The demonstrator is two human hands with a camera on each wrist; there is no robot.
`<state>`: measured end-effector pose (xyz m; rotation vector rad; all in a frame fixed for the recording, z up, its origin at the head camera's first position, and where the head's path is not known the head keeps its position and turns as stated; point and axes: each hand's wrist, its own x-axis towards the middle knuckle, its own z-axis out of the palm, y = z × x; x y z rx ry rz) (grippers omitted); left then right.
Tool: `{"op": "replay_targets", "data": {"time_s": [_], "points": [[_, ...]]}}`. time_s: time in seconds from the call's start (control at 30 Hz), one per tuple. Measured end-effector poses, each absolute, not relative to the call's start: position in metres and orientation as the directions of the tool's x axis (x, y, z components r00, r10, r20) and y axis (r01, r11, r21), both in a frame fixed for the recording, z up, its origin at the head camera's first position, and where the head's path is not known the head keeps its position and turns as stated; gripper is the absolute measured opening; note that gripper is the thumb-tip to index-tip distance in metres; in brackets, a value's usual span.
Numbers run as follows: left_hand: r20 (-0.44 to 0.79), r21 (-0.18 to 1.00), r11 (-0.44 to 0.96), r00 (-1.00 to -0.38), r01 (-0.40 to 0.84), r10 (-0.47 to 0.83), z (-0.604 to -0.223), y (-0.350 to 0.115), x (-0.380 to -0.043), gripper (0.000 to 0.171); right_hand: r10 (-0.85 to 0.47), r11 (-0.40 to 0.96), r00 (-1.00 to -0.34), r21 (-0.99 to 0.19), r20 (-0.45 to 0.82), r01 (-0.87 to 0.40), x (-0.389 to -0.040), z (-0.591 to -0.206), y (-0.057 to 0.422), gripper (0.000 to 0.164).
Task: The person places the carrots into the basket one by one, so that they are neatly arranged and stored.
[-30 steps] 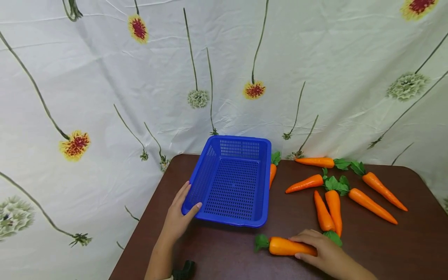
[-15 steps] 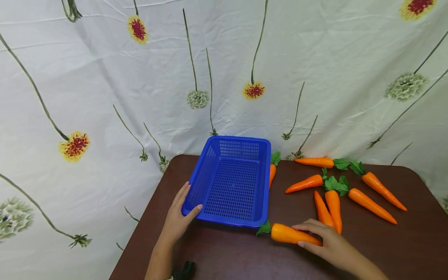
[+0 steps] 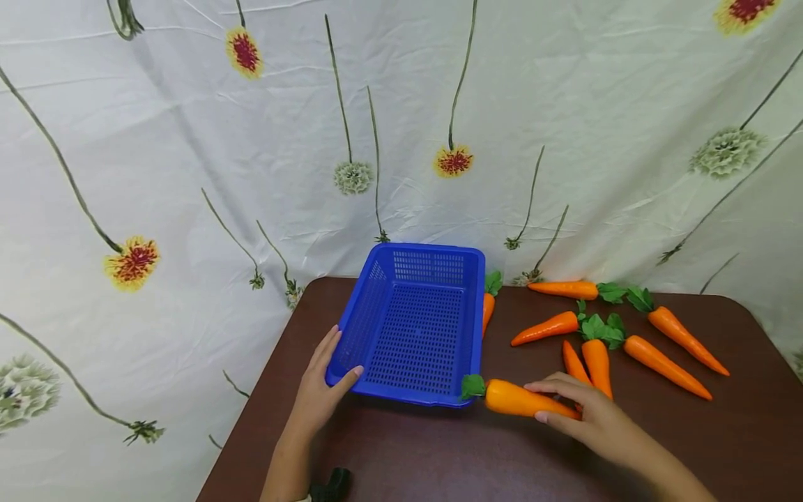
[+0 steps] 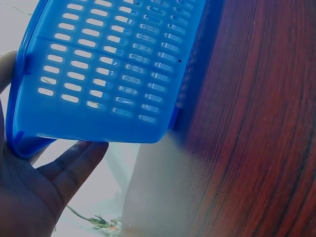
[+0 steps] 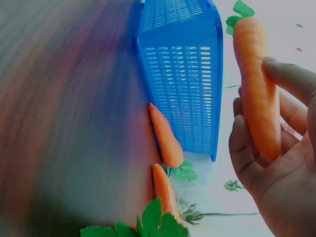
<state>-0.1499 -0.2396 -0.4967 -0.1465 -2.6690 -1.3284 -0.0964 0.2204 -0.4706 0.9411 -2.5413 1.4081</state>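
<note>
A blue perforated plastic basket (image 3: pixel 477 328) stands on the dark brown table, with nothing inside it. At its near left corner my left hand (image 3: pixel 318 396) holds the rim, thumb over the top and fingers along the outside, as the left wrist view of the basket wall (image 4: pixel 98 126) also shows. My right hand (image 3: pixel 592 417) grips an orange carrot (image 3: pixel 522 399) by its tapered end, thumb on one side and fingers on the other. The carrot's green leafy top points left and overlaps the basket's near right corner. In the right wrist view the carrot (image 5: pixel 254 84) is raised off the table.
Several more carrots lie right of the basket, among them one by the back edge (image 3: pixel 562 290) and one pointing to the front right (image 3: pixel 668 367). One carrot (image 3: pixel 488 312) is partly hidden behind the basket's right side. A patterned cloth (image 3: pixel 401 125) hangs behind the table.
My right hand has lifted the carrot from the table and moved it away from me, bringing its leafy top to the basket's near right corner. The left hand and basket stay put.
</note>
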Motion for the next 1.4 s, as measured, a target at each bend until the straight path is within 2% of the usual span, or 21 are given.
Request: {"op": "replay_targets", "data": {"time_s": [0.27, 0.4, 0.7, 1.4], "points": [[0.183, 0.788, 0.595, -0.983, 0.156, 0.016, -0.497, -0.24, -0.15, 0.081, -0.412, 0.399, -0.86, -0.788, 0.301, -0.468, -0.108, -0.468, 0.21, 0.038], [0.187, 0.793, 0.588, -0.982, 0.158, 0.012, -0.498, -0.24, -0.149, 0.081, -0.398, 0.401, -0.853, -0.772, 0.339, -0.494, -0.116, -0.47, 0.202, 0.039], [0.18, 0.797, 0.585, -0.984, 0.147, 0.001, -0.498, -0.239, -0.15, 0.081, -0.319, 0.516, -0.889, -0.727, 0.328, -0.453, -0.128, -0.468, 0.183, 0.037], [0.203, 0.777, 0.614, -0.979, 0.143, -0.03, -0.498, -0.234, -0.151, 0.08, -0.353, 0.434, -0.835, -0.716, 0.423, -0.546, -0.16, -0.462, 0.134, 0.036]]}}
